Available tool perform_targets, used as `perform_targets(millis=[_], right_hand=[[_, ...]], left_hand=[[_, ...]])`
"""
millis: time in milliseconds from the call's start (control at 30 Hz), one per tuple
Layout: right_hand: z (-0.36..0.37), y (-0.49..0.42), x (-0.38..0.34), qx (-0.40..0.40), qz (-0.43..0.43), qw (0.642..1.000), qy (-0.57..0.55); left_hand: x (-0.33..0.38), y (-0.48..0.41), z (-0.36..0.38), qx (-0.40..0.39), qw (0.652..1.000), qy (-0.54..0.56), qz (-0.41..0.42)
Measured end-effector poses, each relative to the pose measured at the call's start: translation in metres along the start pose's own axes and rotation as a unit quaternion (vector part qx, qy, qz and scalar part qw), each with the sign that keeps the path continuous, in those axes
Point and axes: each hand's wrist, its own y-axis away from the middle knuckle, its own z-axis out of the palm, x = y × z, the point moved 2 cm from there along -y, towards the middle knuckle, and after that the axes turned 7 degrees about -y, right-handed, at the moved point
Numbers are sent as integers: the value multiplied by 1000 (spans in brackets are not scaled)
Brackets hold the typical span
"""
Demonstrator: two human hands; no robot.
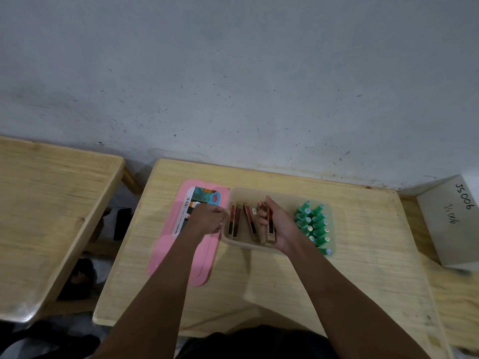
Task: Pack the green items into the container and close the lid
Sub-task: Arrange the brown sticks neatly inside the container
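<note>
Fingers [261, 217] on my right hand [278, 226] are curled round some of the slim brown boxes [269, 233], gripping them inside the translucent container [248, 245]. More of these boxes stand tilted just to the left in the same container. My left hand [208, 218] sits at the container's left rim with its fingers curled in; from this head view I cannot tell whether they hold the rim or only rest against it.

The green items [315, 226] are already in the container, packed in 2 rows at its right end, just beside my right wrist. The pink lid [181, 255] lies flat on the worktop [259, 281], touching the container's left side and partly under my left forearm, so the container is uncovered.

A white box [448, 224] with handwriting on it sits off to the right, and a 2nd wooden table [46, 216] stands to the left.
</note>
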Motion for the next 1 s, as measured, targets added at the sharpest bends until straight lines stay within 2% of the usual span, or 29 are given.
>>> perform_targets(millis=[67, 167, 267, 467, 600, 800, 933, 1000], right_hand=[[2, 3, 1, 16, -6, 1000, 2], [1, 1, 2, 58, -58, 990, 114], [10, 0, 6, 92, -86, 980, 156], [31, -18, 7, 160, -163, 932, 282], [43, -27, 6, 183, -209, 869, 410], [49, -23, 18, 141, -240, 774, 568], [45, -20, 23, 131, -237, 744, 611], [41, -19, 25, 119, -202, 725, 648]], left_hand=[[0, 0, 0, 3, 1000, -4, 2], [-1, 0, 0, 7, 1000, 2, 1], [-1, 1, 0, 7, 1000, -3, 3], [0, 1, 0, 8, 1000, -19, 6], [-2, 0, -1, 5, 1000, -24, 9], [-1, 1, -2, 8, 999, -29, 14], [-2, 0, -1, 14, 999, -31, 12], [-2, -1, 0, 13, 999, -30, 11]])
